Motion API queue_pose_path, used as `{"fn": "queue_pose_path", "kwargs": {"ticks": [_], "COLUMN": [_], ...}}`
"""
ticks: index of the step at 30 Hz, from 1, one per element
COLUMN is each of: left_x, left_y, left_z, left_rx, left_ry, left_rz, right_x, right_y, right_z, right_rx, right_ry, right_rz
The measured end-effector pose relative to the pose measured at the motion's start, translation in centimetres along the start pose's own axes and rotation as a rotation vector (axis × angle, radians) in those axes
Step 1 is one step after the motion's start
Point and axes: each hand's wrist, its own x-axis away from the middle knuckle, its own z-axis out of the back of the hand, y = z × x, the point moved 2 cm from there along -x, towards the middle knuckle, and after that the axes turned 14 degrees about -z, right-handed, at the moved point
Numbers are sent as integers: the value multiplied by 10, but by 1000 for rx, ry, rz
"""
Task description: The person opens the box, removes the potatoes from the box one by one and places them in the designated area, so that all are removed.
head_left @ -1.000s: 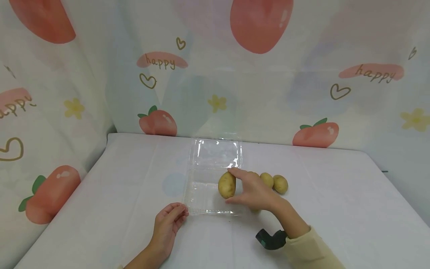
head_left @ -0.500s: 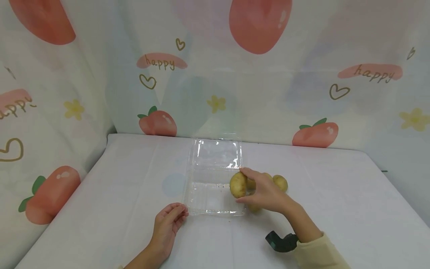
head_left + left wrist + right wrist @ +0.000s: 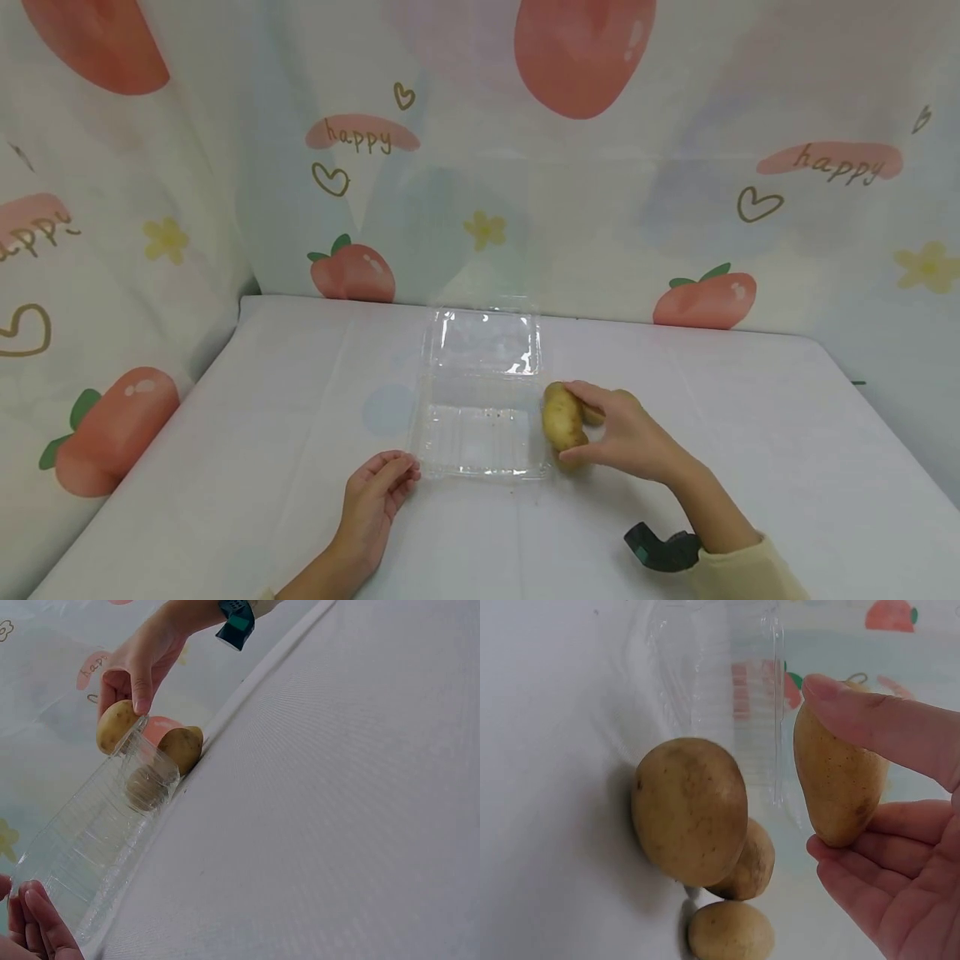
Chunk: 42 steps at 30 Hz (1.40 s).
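A potato (image 3: 562,417) is gripped between the thumb and fingers of my right hand (image 3: 626,433), just beyond the right side of a clear plastic clamshell box (image 3: 480,437). In the right wrist view the held potato (image 3: 840,776) hangs above the table, at about the height of the box's rim. My left hand (image 3: 380,496) pinches the box's near left corner. The box lies with its lid (image 3: 487,342) laid back. Loose potatoes (image 3: 690,810) rest on the table beside the box, largely hidden by my right hand in the head view.
White cloth covers the table (image 3: 300,400). A printed curtain (image 3: 600,208) rises behind the table and along its left side. On my right wrist is a dark strapped device (image 3: 663,550).
My right hand has carried the potato rightward, from over the box to outside its right side. The left hand and the box have stayed in place.
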Motion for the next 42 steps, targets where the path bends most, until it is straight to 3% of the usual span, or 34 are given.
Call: {"fn": "queue_pose_path", "kwargs": {"ticks": [8,20,42], "left_x": [2,1,1], "left_y": [0,-1,0], "left_z": [1,1,1], "left_rx": [-17,-10,-15], "left_ry": [-8,-10,-16], "left_rz": [1,-1,-5], "right_x": [11,23,34], "right_y": [13,30,46], "right_z": [5,13,18], "right_rx": [19,66,120], "right_ry": [23,41,16], "right_rz": [-56,-15,-118]}}
